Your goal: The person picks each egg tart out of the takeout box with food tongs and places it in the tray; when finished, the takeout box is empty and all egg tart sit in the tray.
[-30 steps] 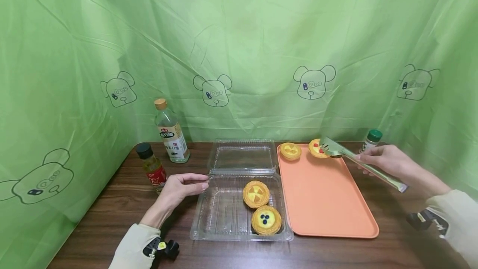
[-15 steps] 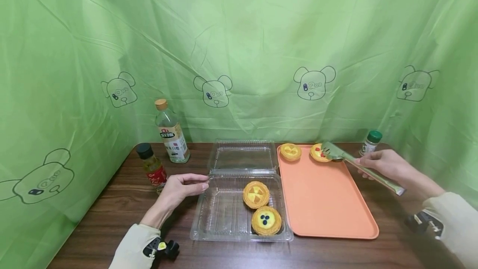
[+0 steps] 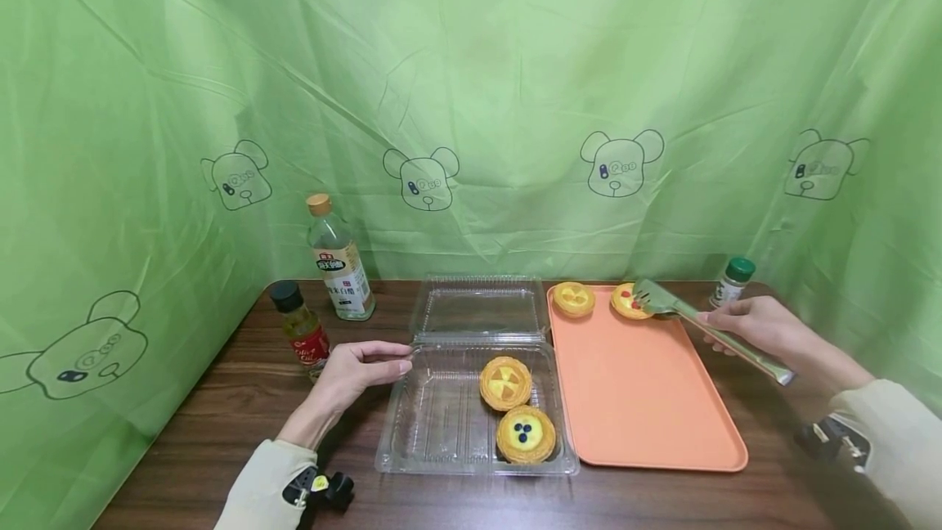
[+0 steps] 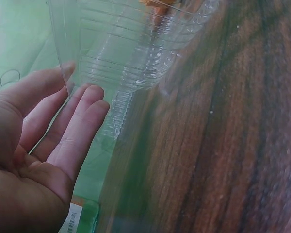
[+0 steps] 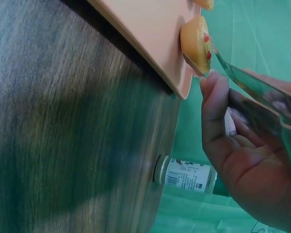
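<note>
A pale green fabric curtain (image 3: 515,88) printed with bear heads hung behind and to the sides of a dark brown wood-grain table (image 3: 221,424). On the table lay a clear, ribbed plastic container (image 3: 434,419), its transparent lid (image 3: 482,305) folded back at twelve o'clock. At its three o'clock sat a rectangular orange tray (image 3: 648,399). A tall clear glass bottle (image 3: 346,272) with an orange cap stood between ten and eleven o'clock of the container.

A pair of shiny metal tongs (image 3: 688,313) pointed toward ten o'clock, with slots in the upper end. The right hand (image 3: 754,325) gripped them, thumb and fingers wrapped about the two arms. A shorter bottle (image 3: 305,334) with a black cap and red label stood at the container's ten o'clock. The left hand (image 3: 361,364) pinched the container's rim at ten o'clock, thumb and fingertips nearly together, fingers only slightly bent.

The round golden tart with red pieces (image 3: 625,303) sat at the tray's twelve o'clock, its right edge between the ends of the tongs; how tightly, I could not tell. A wedge-topped yellow tart (image 3: 573,299) lay at eleven. In the container, another wedge-topped tart (image 3: 505,384) lay at two o'clock and a tart with three dark berries (image 3: 526,434) at four. A small green-capped jar (image 3: 732,280) stood between the tray's one and two o'clock.
</note>
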`<move>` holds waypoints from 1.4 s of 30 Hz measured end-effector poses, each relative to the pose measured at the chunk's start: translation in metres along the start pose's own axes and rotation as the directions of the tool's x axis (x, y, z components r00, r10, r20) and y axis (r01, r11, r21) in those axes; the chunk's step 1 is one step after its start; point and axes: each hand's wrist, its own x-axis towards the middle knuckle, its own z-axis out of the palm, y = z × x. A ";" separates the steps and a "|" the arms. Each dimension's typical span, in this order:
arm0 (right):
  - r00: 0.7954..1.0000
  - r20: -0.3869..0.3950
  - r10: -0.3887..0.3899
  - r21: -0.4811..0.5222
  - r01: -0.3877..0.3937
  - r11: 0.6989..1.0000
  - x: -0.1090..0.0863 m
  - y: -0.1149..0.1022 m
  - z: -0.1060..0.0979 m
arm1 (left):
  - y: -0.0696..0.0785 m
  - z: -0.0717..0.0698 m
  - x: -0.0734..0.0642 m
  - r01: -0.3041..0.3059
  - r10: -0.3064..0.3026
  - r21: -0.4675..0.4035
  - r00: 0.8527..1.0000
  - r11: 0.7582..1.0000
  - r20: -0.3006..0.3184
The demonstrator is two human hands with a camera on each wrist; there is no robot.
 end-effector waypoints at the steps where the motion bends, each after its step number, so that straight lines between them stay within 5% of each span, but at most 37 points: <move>1: 1.000 0.000 0.000 0.005 0.000 1.000 0.000 0.000 0.000 | 0.000 0.000 0.000 -0.001 0.001 0.002 1.000 1.000 0.001; 14: 0.998 -0.055 0.001 -0.116 -0.008 0.993 -0.007 0.001 -0.010 | -0.001 -0.001 0.001 0.002 -0.002 -0.001 1.000 1.000 0.003; 25: 0.993 -0.114 -0.039 -0.219 0.013 0.976 -0.026 -0.022 -0.025 | 0.000 -0.001 0.002 0.010 -0.010 0.021 1.000 1.000 -0.025; 33: 0.985 -0.096 -0.143 -0.302 0.108 0.947 -0.036 -0.054 -0.012 | -0.001 0.000 0.003 0.023 -0.023 0.015 0.999 1.000 -0.026; 42: 0.979 -0.075 -0.191 -0.257 0.166 0.952 -0.042 -0.087 0.015 | 0.000 0.000 0.001 -0.002 0.002 0.014 1.000 1.000 -0.014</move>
